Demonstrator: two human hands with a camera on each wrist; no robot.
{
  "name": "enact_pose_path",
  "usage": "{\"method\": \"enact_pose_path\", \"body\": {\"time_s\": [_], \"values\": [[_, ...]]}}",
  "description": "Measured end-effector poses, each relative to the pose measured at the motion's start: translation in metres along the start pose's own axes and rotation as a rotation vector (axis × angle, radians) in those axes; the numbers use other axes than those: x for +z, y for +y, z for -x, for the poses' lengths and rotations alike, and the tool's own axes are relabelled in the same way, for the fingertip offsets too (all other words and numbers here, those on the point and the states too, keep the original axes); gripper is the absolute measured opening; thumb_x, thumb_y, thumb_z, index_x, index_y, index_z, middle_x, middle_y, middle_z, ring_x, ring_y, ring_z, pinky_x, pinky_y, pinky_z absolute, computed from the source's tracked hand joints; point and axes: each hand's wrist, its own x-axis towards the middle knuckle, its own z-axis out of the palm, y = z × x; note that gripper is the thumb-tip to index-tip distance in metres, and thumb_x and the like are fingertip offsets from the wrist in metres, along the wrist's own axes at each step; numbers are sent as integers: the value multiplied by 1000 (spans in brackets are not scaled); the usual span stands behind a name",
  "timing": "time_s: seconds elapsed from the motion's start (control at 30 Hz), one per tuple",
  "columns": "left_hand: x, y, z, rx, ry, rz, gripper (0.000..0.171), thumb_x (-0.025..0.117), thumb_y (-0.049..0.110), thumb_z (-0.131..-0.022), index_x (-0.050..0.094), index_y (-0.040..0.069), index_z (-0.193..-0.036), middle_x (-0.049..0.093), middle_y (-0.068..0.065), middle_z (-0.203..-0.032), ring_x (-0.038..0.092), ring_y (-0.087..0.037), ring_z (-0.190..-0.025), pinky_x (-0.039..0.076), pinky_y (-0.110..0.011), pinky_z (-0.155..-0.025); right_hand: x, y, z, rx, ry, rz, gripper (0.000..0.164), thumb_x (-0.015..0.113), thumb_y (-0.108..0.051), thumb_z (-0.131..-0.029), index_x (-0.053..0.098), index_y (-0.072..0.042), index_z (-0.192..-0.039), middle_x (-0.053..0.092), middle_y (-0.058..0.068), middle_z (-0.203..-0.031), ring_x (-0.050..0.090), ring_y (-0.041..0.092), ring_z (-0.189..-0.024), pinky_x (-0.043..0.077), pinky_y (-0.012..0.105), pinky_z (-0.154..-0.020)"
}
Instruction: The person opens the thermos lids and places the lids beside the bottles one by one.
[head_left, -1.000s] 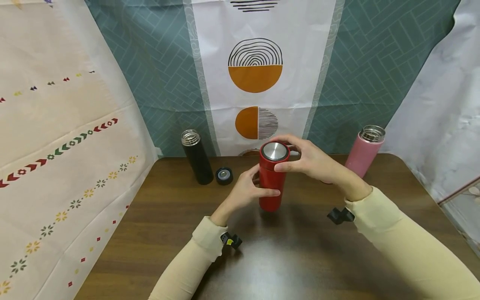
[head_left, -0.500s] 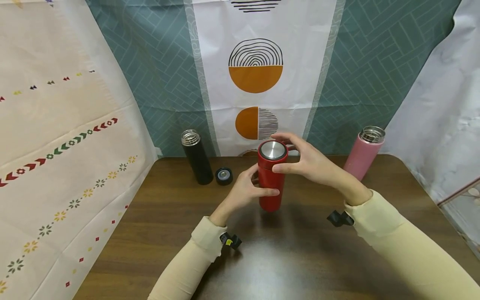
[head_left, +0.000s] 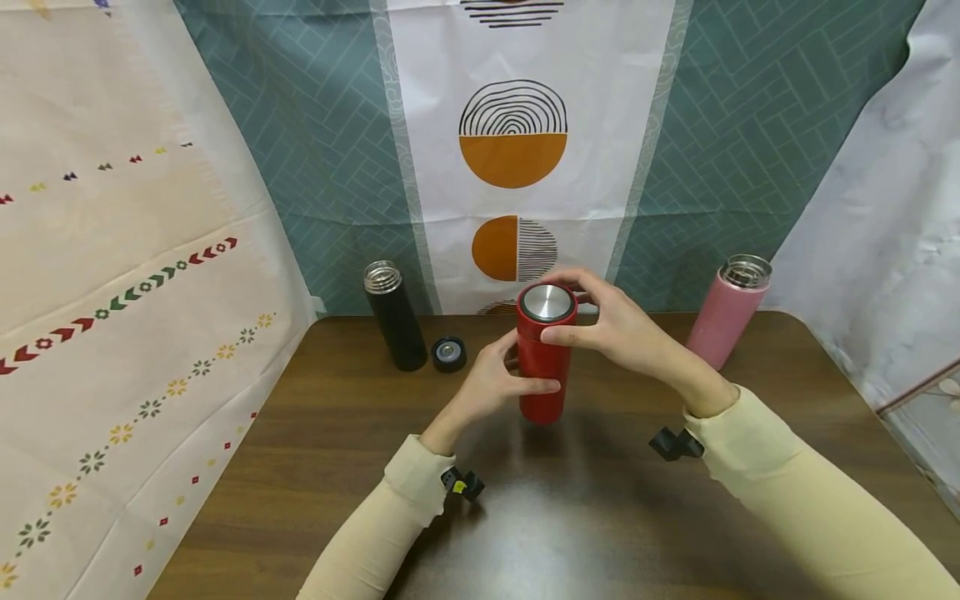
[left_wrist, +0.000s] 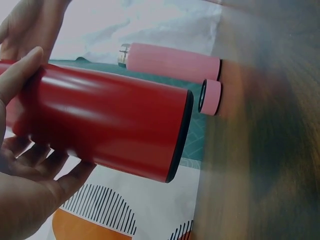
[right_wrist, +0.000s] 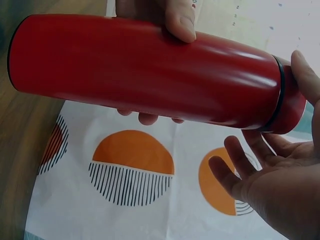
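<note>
A red thermos point(head_left: 543, 367) stands upright in mid-air, its black-rimmed base a little above the wooden table point(head_left: 360, 467). My left hand point(head_left: 487, 383) grips the body, thumb in front and fingers behind. At the top, my right hand point(head_left: 626, 329) holds the lid point(right_wrist: 295, 100) between the thumb and fingers behind it. The lid has a silver disc on top and sits on the body, with a dark ring at the seam in the right wrist view. Some of the right fingers are spread off the lid there.
Back left, a black thermos point(head_left: 394, 325) stands without a lid, its black lid point(head_left: 449, 354) beside it. A lidless pink thermos point(head_left: 727, 317) stands back right. Its pink lid point(left_wrist: 212, 97) shows beside it in the left wrist view. Patterned cloths hang behind and to the left.
My right thumb has slid slightly left across the lid, and the right wrist has shifted a little left and down. The left hand and thermos stay nearly in place.
</note>
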Motion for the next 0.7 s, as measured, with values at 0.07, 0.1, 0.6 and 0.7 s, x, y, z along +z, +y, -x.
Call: {"method": "enact_pose_path", "body": {"time_s": [0.07,0.1,0.6,0.7], "values": [[0,1,0,2,-5,-4,64,82,27,-88,55,20,-145,68,1,-131,65,-22,-116,54,-45,-100,-2,1,0,-20,-22,-13,61,83,-23,-90,55,-16,-144,59,3,-138,55,29,-124,46,54,-104],[0,1,0,2,-7,-6,64,83,27,-88,55,20,-145,68,1,-131,65,-22,-117,54,-45,-100,-3,1,-1,-33,-39,-25,60,82,-22,-91,55,-17,-144,58,2,-139,54,27,-126,45,54,-106],[-1,2,1,24,-1,8,64,83,26,-87,55,19,-144,67,1,-132,65,-22,-118,54,-45,-101,-4,0,4,18,-37,-36,75,81,-29,-91,42,-18,-154,50,3,-150,46,32,-135,44,61,-107],[-1,3,1,17,6,9,65,83,25,-87,55,20,-145,67,0,-132,65,-23,-118,54,-46,-101,1,-1,5,22,14,-14,72,83,-27,-90,45,-16,-151,52,4,-146,49,33,-131,45,58,-105]]}}
